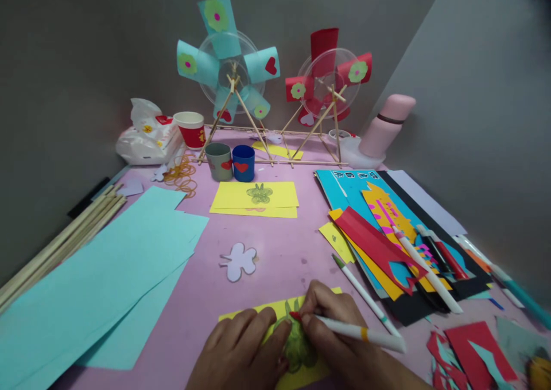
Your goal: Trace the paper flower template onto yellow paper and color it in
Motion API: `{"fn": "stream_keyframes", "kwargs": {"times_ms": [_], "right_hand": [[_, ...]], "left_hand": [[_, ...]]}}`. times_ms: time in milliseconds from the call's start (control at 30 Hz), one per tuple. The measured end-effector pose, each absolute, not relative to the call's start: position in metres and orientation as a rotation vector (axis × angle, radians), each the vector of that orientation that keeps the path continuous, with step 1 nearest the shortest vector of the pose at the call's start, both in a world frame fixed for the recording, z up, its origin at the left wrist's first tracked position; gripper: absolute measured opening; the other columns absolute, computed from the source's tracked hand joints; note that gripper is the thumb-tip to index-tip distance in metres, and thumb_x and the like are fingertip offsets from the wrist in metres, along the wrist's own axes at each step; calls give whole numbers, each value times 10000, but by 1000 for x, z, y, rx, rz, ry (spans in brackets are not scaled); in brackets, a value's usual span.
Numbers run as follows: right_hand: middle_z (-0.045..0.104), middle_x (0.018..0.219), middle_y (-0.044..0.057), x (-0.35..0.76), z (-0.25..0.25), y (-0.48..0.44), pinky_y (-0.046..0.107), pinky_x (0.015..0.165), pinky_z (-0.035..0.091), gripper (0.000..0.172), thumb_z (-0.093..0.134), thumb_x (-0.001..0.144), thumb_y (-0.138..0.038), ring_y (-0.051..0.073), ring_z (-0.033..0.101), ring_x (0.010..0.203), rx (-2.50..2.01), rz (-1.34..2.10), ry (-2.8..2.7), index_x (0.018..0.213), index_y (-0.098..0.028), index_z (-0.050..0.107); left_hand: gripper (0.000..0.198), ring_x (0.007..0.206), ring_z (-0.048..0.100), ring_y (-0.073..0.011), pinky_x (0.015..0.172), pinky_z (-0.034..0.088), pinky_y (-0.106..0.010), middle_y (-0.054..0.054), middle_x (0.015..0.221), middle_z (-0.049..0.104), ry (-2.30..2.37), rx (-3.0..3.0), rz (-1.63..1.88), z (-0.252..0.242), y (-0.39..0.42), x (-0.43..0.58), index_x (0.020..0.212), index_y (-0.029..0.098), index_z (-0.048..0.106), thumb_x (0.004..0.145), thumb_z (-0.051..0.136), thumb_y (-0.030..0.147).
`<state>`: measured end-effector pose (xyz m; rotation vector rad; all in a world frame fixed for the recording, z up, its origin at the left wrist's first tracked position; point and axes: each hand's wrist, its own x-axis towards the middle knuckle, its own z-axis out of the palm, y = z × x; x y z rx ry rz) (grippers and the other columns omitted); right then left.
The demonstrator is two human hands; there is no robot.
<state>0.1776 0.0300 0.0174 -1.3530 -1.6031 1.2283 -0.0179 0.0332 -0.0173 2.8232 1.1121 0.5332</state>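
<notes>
My right hand [340, 321] is closed round a white felt-tip pen [359, 330] with an orange band and a red front end. The pen's front end is at a green butterfly drawing [297, 347] on a yellow paper [235, 314]. Pressed on the same sheet, my left hand [243, 347] lies with its fingers outstretched beside the drawing, hiding part of it. A white butterfly cutout [238, 262] lies just beyond. Farther off are overlapping yellow strips [228, 196], the top one with a butterfly drawn on it. A green-tipped white pen [365, 292] lies right of my right hand.
Light blue sheets [129, 264] and wooden sticks [64, 241] lie left. Blue [228, 40] and red [325, 51] paper wheels stand behind two small cups [243, 166]. On the right are a pink bottle [387, 126], red paper [370, 241], pens and scraps [477, 344].
</notes>
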Motion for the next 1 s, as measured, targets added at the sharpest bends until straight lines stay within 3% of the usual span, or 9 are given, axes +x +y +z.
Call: {"fn": "stream_keyframes", "kwargs": {"times_ms": [433,1000], "right_hand": [[338,514,-76,177,24,30,227,432,220,97,430,788,-228,95,322,456,-1407,1260,-1625,691,-216,422],[316,485,-81,175,27,29,243,428,214,122,432,793,-258,101,307,431,-1417,1221,-1612,677,-230,406]], "left_hand": [[244,852,611,-151,695,466,-287,46,1021,658,1102,2827,567,-16,34,-19,1153,311,526,929,430,292],[262,850,613,-158,706,457,-292,38,1021,664,1100,2802,548,-15,33,-18,1162,301,515,910,460,257]]}}
